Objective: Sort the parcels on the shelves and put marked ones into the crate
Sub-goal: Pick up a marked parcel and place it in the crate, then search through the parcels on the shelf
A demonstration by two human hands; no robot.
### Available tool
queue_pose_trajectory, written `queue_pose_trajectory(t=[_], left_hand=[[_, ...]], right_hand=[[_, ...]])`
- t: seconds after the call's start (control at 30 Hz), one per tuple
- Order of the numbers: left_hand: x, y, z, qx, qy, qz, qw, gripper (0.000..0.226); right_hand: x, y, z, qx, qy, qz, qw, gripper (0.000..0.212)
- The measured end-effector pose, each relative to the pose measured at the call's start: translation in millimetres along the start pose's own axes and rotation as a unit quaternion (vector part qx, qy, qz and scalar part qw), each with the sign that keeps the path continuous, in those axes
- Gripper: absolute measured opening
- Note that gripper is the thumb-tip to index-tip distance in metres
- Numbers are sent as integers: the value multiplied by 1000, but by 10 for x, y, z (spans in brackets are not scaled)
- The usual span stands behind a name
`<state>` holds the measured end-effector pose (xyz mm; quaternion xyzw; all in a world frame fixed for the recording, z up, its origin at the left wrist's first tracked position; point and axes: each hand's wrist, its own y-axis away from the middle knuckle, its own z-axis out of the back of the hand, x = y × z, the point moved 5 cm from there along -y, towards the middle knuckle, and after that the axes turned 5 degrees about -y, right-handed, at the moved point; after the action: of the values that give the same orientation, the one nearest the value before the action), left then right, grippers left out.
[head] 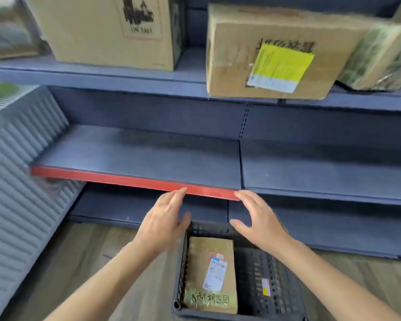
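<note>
Marked parcel (pixel 210 274) lies in crate (pixel 259 269); left hand (pixel 163 220) and right hand (pixel 259 220) open, empty; next, probably yellow-labelled box (pixel 271 54) on the upper shelf (pixel 125 76).

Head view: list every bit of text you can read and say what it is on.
"UN 3481", roughly, slightly blurred: printed on the tall box on the upper shelf.
"超期退回": handwritten on the parcel in the crate.
White label on that parcel: too small to read.
Yellow label and dark writing above it on the tilted box: blurred, unreadable.
Small sticker in the crate: unreadable.
</note>
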<state>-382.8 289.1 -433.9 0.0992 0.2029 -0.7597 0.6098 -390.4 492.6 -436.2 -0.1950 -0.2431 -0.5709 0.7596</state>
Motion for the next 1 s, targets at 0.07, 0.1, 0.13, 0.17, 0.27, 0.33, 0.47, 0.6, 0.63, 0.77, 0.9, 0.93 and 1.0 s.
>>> queue_pose_trajectory(t=[0.07, 0.1, 0.13, 0.17, 0.27, 0.33, 0.47, 0.6, 0.63, 0.77, 0.9, 0.93, 1.0], left_hand=[[-122, -46, 529, -32, -24, -19, 999, 58], [-188, -69, 781, -45, -37, -32, 998, 58], [-260, -91, 1035, -58, -46, -44, 996, 58], [-339, -123, 1290, -74, -52, -54, 994, 59], [-628, -211, 2124, -139, -61, -77, 985, 59], [-815, -247, 2658, -183, -84, -89, 976, 59], [-1124, -273, 3641, -234, -106, -79, 963, 61], [-1319, -299, 4480, -283, -149, -71, 945, 62], [-1350, -312, 4650, -296, -157, -69, 940, 62], [-1353, -447, 5118, -346, -167, -63, 921, 60], [-1127, -744, 5339, -365, -165, -62, 914, 57], [-1039, -840, 5385, -369, -161, -63, 913, 56], [-834, -1066, 5481, -373, -157, -68, 912, 55]], right_hand=[[369, 23, 375, -11, 21, 32, 999, 63], [549, 34, 560, -19, 26, 46, 998, 64], [734, 35, 751, -30, 29, 61, 997, 64], [927, 22, 947, -44, 30, 80, 995, 65], [1561, -17, 1587, -101, 32, 147, 983, 65], [1979, -11, 1979, -134, 34, 185, 973, 63], [2741, 44, 2663, -189, 24, 245, 951, 59], [3297, 37, 3288, -247, 3, 300, 921, 54], [3393, 19, 3413, -256, -4, 309, 916, 53], [3633, -165, 3760, -281, -41, 325, 902, 49], [3808, -509, 3895, -298, -34, 324, 897, 49], [3856, -619, 3909, -301, -33, 322, 897, 49], [3959, -859, 3935, -312, -28, 316, 896, 49]])
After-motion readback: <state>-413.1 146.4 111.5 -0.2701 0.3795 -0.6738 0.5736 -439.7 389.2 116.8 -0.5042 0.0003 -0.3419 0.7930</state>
